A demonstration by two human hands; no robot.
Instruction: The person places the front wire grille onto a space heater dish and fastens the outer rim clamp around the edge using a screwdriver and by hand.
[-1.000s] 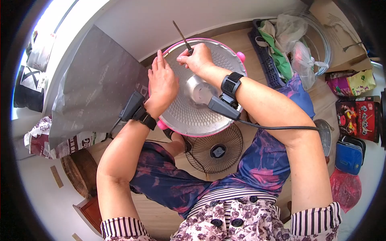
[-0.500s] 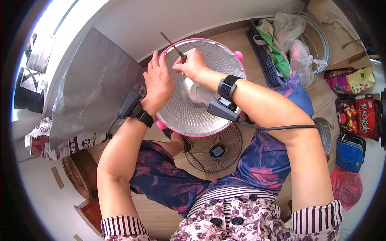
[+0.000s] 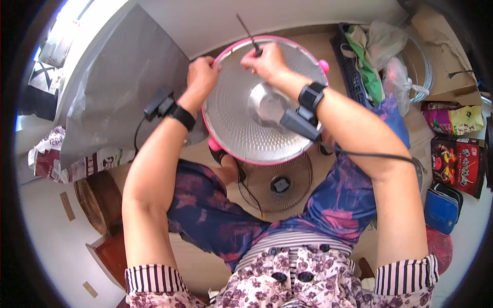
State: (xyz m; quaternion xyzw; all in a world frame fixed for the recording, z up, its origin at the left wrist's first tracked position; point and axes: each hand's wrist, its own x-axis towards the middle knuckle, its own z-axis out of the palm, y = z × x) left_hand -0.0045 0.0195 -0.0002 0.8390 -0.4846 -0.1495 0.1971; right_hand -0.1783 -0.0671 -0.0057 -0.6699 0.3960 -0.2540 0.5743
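A round silver dish reflector with a pink rim stands before me, facing up; it looks like part of a dish heater. A metal dome sits at its middle. My left hand is closed at the upper left rim, thumb and fingers pinched there. Over the upper part of the dish, my right hand grips a screwdriver by its dark handle, the shaft pointing up and away. Below the dish, between my legs, lies a round wire guard with a dark centre.
Grey sheeting leans at the left by the wall. To the right stand a dark plastic crate with bags, a coil of wire and a cardboard box. Farther down are a red box and a blue case.
My left hand has gone from spread fingers to a pinch at the rim. My right hand and the screwdriver have moved up and right. The view has shifted slightly.
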